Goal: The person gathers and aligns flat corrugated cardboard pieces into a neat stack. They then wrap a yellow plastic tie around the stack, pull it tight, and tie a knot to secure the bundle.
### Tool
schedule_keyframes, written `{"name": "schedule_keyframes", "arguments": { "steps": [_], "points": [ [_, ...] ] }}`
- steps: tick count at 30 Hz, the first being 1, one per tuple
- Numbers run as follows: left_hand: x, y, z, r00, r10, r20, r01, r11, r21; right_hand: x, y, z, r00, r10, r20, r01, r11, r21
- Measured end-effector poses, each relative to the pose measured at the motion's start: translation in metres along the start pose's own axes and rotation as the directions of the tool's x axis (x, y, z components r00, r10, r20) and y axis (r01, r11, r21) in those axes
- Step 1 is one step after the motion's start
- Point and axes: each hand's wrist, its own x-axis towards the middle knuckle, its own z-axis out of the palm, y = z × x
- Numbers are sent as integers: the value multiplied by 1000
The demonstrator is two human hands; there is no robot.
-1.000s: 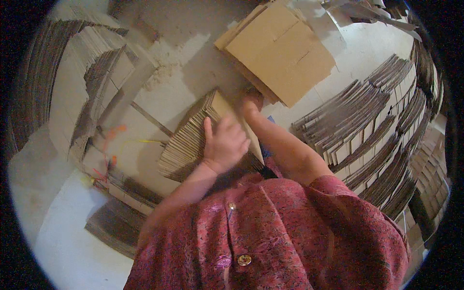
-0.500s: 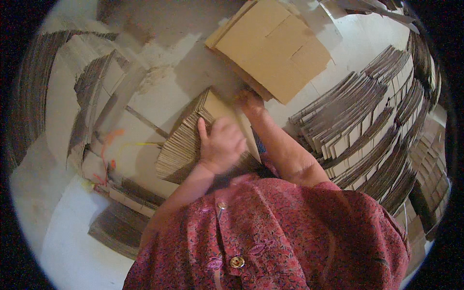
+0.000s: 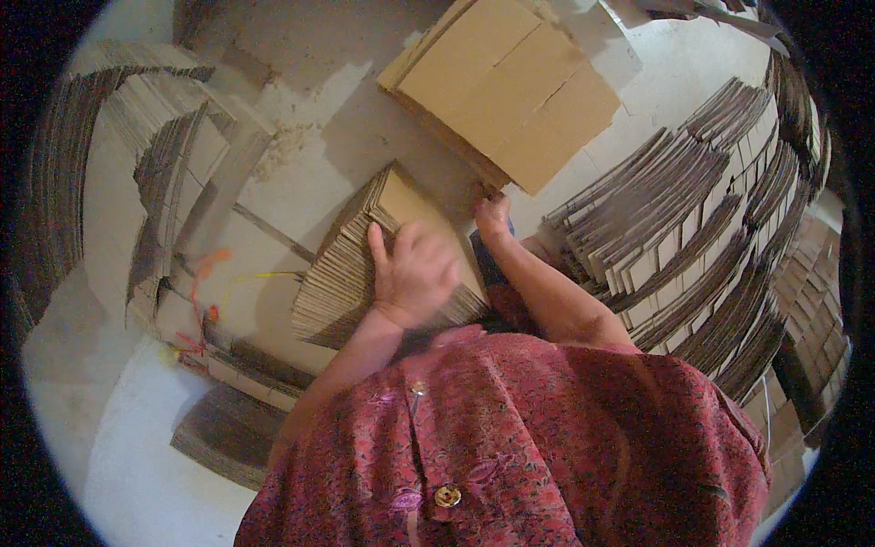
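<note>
A small stack of folded cardboard (image 3: 406, 201) is lying near the middle of the view, its far corner pointing toward twelve o'clock and its layered edges facing nine. It is looking stiff and dry, each layer probably light but the whole bundle weightier; the layers are likely to be sliding apart under a one-sided pull, so a hold across both layered sides, or from beneath, would be serving best, without crushing the corners.

The left hand (image 3: 415, 278) is resting over its top, blurred, thumb spread toward eleven and fingers loosely bent, not closing on anything. The right hand (image 3: 492, 219), between two and three o'clock from the stack, is curling beside the lower corner of a flat cardboard pile (image 3: 515, 91); whether it is gripping anything, I cannot tell.

That pile is lying at one o'clock. Farther out, cardboard rows (image 3: 647, 196) are leaning at three, more cardboard (image 3: 68, 173) is standing between nine and ten, and orange-red strings (image 3: 213, 313) are trailing between eight and nine.
</note>
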Motion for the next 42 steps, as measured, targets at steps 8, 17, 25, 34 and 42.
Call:
{"name": "schedule_keyframes", "arguments": {
  "steps": [8,17,25,34,42],
  "points": [
    [3,1,-2,1000,-3,10,3,1000,-13,-82,-131,-15,949,62,308,33,956,-292],
    [10,4,-6,997,-11,71,13,1000,-22,-122,-179,-50,868,-256,425,376,899,-225],
    [5,-1,-4,994,-10,113,23,993,-115,-105,-209,-51,776,-370,512,487,867,-111],
    [-1,-7,15,993,87,79,-88,996,14,-132,-251,-52,514,-324,794,620,780,-83],
    [2,-3,-1,997,36,62,-28,991,-130,-103,-297,-40,676,-203,708,467,861,-199]
  ]
}}
